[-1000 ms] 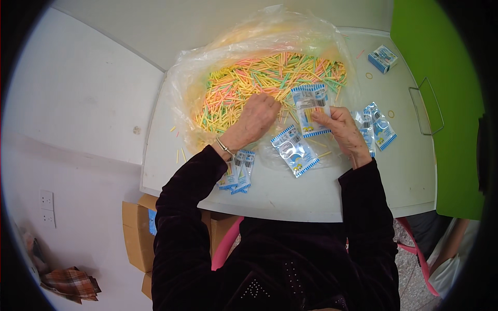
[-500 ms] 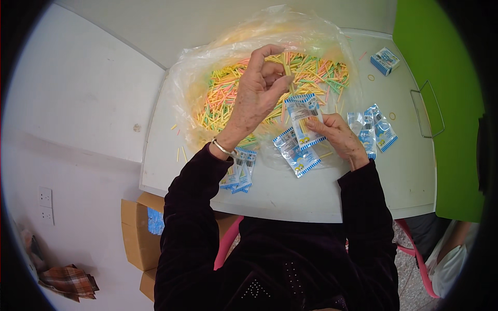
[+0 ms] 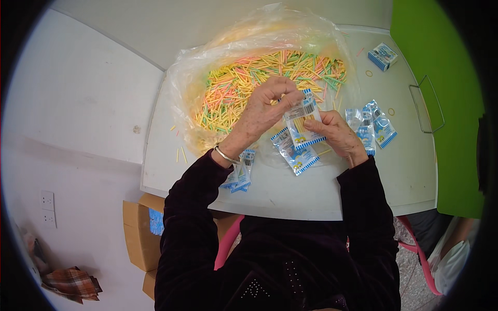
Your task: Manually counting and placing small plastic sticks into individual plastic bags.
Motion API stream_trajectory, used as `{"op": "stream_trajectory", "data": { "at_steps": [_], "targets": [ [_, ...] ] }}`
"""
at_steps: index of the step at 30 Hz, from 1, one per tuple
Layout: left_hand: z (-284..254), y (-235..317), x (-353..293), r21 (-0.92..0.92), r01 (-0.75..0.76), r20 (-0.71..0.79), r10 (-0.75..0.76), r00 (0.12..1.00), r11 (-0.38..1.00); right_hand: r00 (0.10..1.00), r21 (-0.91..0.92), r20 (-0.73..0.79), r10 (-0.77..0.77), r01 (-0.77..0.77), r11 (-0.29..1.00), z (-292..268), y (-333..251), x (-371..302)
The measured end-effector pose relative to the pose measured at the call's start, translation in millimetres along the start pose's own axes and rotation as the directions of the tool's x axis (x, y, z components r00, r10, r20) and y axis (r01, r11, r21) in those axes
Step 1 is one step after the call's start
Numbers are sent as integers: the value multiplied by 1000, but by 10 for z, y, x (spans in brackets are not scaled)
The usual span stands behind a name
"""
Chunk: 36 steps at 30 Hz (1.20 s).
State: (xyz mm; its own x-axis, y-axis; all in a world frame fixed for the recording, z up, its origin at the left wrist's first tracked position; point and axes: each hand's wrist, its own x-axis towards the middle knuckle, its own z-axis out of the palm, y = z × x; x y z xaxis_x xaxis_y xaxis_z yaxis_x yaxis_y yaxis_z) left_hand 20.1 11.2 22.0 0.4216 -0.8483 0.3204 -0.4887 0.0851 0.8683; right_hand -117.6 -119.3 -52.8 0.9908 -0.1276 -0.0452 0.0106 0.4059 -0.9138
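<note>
My right hand grips a small clear-and-blue packet between thumb and fingers, and pale yellow sticks show inside it. Closed in a pinch, my left hand meets the packet's upper end; what its fingertips hold is hidden. Behind both hands a large clear plastic bag lies spread open, full of thin yellow, pink and green sticks. Under the held packet, another blue packet lies tilted on the white table.
More packets lie right of my right hand, others beside my left wrist. A bundled stack of packets and rubber bands are at the far right. A wire handle stands by the green panel. An open cardboard box sits below left.
My left hand has come down from above the stick pile to the upper end of the packet. The yellow sticks that showed in its fingers are no longer visible there.
</note>
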Motion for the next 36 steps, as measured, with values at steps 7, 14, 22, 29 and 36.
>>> {"op": "stream_trajectory", "data": {
  "at_steps": [7, 14, 22, 29, 36],
  "targets": [
    [-27, 2, -61, -22, 239, 233, -227, 945, 971, 999, -37, 41, -6, 8, 999, 70, 7, -9],
    [-155, 117, -220, -102, 304, 237, -274, 932, 947, 999, -119, 34, 12, -8, 993, 252, 47, -5],
    [-152, 116, -356, 23, 196, 189, -196, 962, 980, 994, -182, 77, 79, -64, 981, 290, 59, 4],
    [-291, 109, -434, 158, 202, 242, -236, 941, 966, 978, -351, 98, 182, -137, 926, 342, -38, -60],
    [-1113, 96, -856, 399, 371, 424, -527, 736, 839, 637, -939, -305, -708, -77, 335, -98, -382, -589]
  ]
}}
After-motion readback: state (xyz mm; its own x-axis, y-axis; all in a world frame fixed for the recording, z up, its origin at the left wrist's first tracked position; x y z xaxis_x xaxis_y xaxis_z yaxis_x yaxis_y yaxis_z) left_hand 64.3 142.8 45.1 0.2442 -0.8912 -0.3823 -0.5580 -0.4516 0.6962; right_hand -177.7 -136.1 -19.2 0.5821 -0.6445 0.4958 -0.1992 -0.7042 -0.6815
